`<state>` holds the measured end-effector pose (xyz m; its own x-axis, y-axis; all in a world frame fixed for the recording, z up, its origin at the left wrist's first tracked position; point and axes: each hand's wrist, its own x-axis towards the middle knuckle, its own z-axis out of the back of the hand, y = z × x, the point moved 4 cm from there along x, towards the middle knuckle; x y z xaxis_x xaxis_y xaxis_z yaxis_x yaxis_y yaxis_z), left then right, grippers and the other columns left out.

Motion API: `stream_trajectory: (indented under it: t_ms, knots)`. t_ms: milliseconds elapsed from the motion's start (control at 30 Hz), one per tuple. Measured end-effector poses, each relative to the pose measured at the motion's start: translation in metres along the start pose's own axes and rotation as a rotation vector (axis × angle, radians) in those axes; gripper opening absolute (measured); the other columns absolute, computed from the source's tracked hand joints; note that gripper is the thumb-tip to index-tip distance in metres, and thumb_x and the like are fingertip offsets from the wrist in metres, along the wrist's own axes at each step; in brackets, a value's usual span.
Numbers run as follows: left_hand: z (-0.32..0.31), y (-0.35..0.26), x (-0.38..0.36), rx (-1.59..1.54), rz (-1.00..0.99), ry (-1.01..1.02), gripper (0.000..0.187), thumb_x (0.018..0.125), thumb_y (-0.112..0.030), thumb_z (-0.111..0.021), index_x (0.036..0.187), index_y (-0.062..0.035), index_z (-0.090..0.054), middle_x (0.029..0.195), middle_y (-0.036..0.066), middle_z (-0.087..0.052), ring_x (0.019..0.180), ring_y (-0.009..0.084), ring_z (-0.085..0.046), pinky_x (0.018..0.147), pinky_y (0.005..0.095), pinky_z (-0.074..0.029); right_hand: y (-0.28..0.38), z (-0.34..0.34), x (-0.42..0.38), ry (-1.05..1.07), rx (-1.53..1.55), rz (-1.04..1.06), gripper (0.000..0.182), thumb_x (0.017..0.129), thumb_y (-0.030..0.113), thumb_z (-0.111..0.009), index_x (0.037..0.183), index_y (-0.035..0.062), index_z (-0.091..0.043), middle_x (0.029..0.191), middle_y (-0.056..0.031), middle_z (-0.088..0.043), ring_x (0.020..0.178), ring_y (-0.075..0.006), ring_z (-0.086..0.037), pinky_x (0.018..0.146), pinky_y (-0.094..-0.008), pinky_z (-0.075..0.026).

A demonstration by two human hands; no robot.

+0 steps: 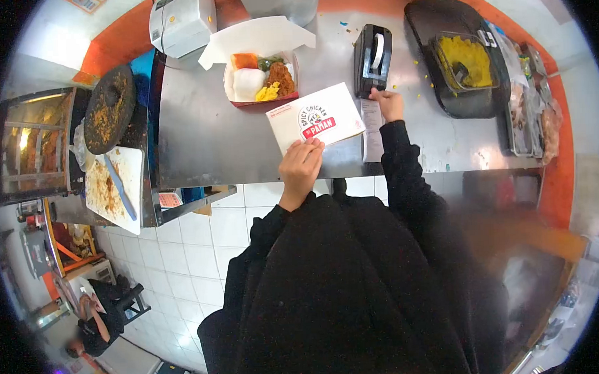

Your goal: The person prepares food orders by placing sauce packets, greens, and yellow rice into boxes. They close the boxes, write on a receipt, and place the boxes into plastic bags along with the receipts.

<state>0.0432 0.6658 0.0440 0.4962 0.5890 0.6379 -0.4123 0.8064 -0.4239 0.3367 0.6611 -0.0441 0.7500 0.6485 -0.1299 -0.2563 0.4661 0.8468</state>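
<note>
Left hand [301, 163] pinches the near corner of a printed box lid [316, 119], fingers closed on it at the counter's [204, 138] front edge. Behind the lid, toward the counter's back edge, sits an open meal box [262, 76]. Right hand [389, 104] presses curled fingers on a paper slip [372, 127] just before the black tape dispenser [373, 58].

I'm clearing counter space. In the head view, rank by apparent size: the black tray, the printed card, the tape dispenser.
1. black tray
2. printed card, under the left hand
3. tape dispenser, by the right hand
</note>
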Motion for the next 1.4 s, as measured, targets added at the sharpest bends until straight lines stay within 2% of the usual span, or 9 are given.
stream_trajectory:
  t_ms: [100,433,600,767,833,933,1067,1133,1400]
  knots:
    - [0.000,0.001,-0.002,0.005,-0.005,-0.005,0.015,0.068,-0.006,-0.065,0.082,-0.0086,-0.066,0.081,0.001,-0.063,0.083,0.0149,-0.061,0.076,0.0328,-0.047,-0.009,0.017,-0.017,-0.266,-0.617,0.205,0.030,0.075,0.032,-0.063,0.077,0.0023,-0.066,0.068,-0.0155,-0.060,0.057,-0.0182,-0.056,0.051,-0.0310,-0.042]
    - [-0.006,0.007,-0.005,-0.029,-0.040,-0.108,0.020,0.068,-0.006,-0.063,0.087,-0.0100,-0.066,0.072,0.001,-0.059,0.072,0.0161,-0.059,0.072,0.0316,-0.048,0.084,-0.032,-0.166,0.214,0.378,-0.020,0.021,0.078,0.009,-0.063,0.097,0.0013,-0.064,0.061,-0.0007,-0.059,0.054,-0.0026,-0.048,0.047,-0.0172,-0.036]
    - [-0.003,-0.002,0.006,0.060,-0.039,0.041,0.029,0.068,-0.005,-0.059,0.095,-0.0135,-0.065,0.071,0.003,-0.053,0.070,0.0185,-0.054,0.072,0.0323,-0.046,0.077,-0.034,-0.156,0.115,0.039,0.123,0.074,0.070,0.011,-0.071,0.133,0.0174,-0.033,0.058,-0.0048,-0.058,0.047,-0.0052,-0.047,0.047,-0.0233,-0.041]
    - [0.000,0.010,0.021,-0.160,0.130,0.373,0.036,0.069,-0.003,-0.053,0.103,-0.0118,-0.061,0.084,0.009,-0.051,0.085,0.0254,-0.050,0.083,0.0356,-0.036,0.074,-0.017,-0.141,0.004,-0.392,0.541,0.077,0.065,0.022,-0.073,0.132,0.0246,-0.035,0.052,-0.0054,-0.054,0.041,-0.0150,-0.045,0.045,-0.0259,-0.041]
    - [0.023,0.046,0.027,-0.340,0.132,0.148,0.025,0.074,-0.012,-0.056,0.098,-0.0052,-0.060,0.087,0.011,-0.051,0.086,0.0272,-0.048,0.078,0.0376,-0.037,0.091,0.001,-0.134,0.410,-0.366,0.325,0.059,0.068,0.024,-0.071,0.123,0.0213,-0.049,0.055,-0.0053,-0.057,0.042,-0.0107,-0.044,0.044,-0.0244,-0.039]
    - [0.053,0.137,0.036,-0.189,0.547,-0.083,0.025,0.084,-0.022,-0.051,0.094,0.0002,-0.058,0.098,0.017,-0.052,0.093,0.0324,-0.048,0.082,0.0415,-0.037,0.108,0.028,-0.089,0.219,-0.128,0.433,0.017,0.073,0.019,-0.068,0.087,0.0084,-0.069,0.058,-0.0038,-0.059,0.044,-0.0038,-0.038,0.042,-0.0222,-0.035]
    - [0.025,0.250,0.047,-0.065,0.695,-0.067,0.030,0.085,-0.026,-0.051,0.093,0.0022,-0.057,0.095,0.020,-0.058,0.090,0.0341,-0.053,0.077,0.0423,-0.040,0.186,-0.014,-0.017,0.209,-0.286,0.816,0.062,0.070,0.028,-0.071,0.123,0.0065,-0.046,0.087,-0.0092,-0.060,0.074,-0.0136,-0.056,0.061,-0.0249,-0.043]
    - [0.008,0.248,0.069,-0.166,0.815,0.369,0.030,0.084,-0.025,-0.050,0.093,0.0037,-0.056,0.080,0.020,-0.060,0.077,0.0346,-0.057,0.068,0.0413,-0.044,0.191,-0.063,0.025,0.163,-0.329,1.052,0.085,0.068,0.030,-0.072,0.134,0.0068,-0.024,0.116,-0.0218,-0.050,0.103,-0.0329,-0.052,0.084,-0.0349,-0.043]
    - [-0.036,0.260,0.049,-0.733,1.133,-0.023,0.028,0.083,-0.018,-0.053,0.102,0.0024,-0.056,0.104,0.021,-0.055,0.086,0.0365,-0.057,0.073,0.0417,-0.046,0.213,-0.157,0.099,0.631,-0.385,0.746,0.044,0.069,0.015,-0.063,0.112,0.0158,-0.058,0.102,-0.0163,-0.060,0.097,-0.0295,-0.056,0.082,-0.0377,-0.044]
